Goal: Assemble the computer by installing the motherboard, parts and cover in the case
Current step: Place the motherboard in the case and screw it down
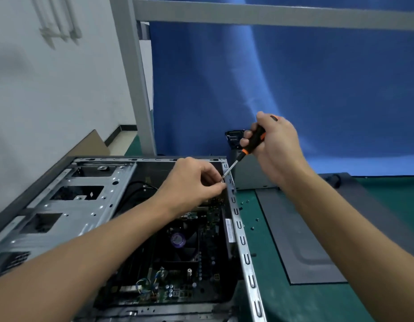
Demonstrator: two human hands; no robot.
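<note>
An open grey computer case (pixel 242 238) lies on its side on the green mat. Inside it sits the motherboard (pixel 201 275) with a black fan (pixel 184 242). My left hand (pixel 192 182) hovers over the case's far right corner and pinches a small screw (pixel 222 181) at the tip of a screwdriver. My right hand (pixel 273 145) grips the black and orange handle of that screwdriver (pixel 246 149), whose shaft slants down and left to the screw.
The grey cover panel (pixel 294 233) lies flat on the green mat (pixel 387 205) to the right of the case. A few loose screws (pixel 252 219) lie between case and panel. A drive cage (pixel 69 205) fills the case's left side. A blue curtain hangs behind.
</note>
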